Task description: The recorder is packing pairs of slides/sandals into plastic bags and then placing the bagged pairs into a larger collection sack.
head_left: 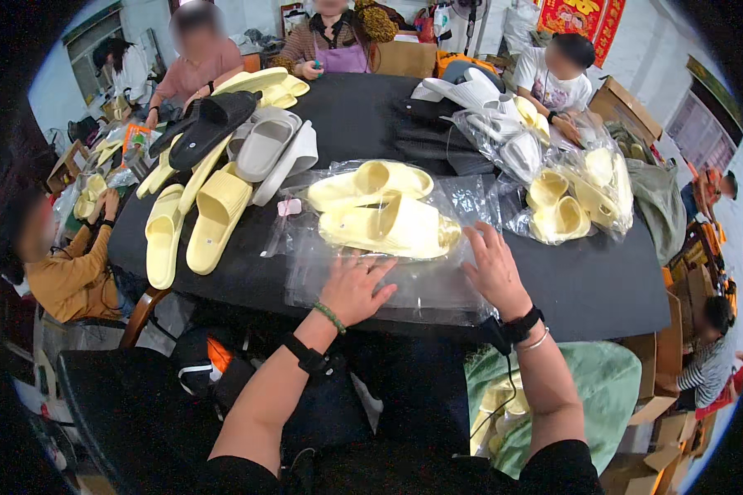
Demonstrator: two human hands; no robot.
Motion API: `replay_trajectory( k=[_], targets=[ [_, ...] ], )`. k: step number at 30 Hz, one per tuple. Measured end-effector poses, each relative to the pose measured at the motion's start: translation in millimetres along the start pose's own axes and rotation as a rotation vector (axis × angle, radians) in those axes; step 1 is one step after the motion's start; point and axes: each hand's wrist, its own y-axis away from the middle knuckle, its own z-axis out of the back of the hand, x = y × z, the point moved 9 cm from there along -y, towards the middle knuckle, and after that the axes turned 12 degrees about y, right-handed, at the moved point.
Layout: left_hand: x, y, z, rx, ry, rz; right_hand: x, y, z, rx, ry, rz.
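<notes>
A pair of pale yellow slide sandals [388,227] lies on its side inside a clear plastic bag [285,235], in front of me on the black table. My left hand [357,289] rests with spread fingers at the bag's near edge, just below the toe of the nearer slide. At the heel end, my right hand [495,268] has its fingers apart and touches or nearly touches the plastic. Under my hands lies a stack of clear bags [417,293]. Neither hand grips anything.
Left of the bag is a pile of yellow, grey and black slides [219,219]. Bagged slides [570,202] lie at the right, with white ones [483,107] behind. Several people sit around the black table [347,115]. A green sack [594,388] with slides stands below right.
</notes>
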Motion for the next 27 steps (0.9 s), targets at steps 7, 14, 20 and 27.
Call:
replay_trajectory(
  k=[7,14,20,27],
  targets=[
    [-1,4,-3,-0.002,0.067,0.009,-6,7,12,-0.128,0.017,0.036],
    [5,11,-1,-0.079,-0.006,-0.039,14,48,32,0.005,0.007,0.094],
    [3,-13,0,0.135,0.040,0.103,18,47,37,0.179,-0.183,0.145],
    [4,6,-14,0.042,0.074,0.022,-46,-4,30,0.073,-0.357,-0.048]
  ],
)
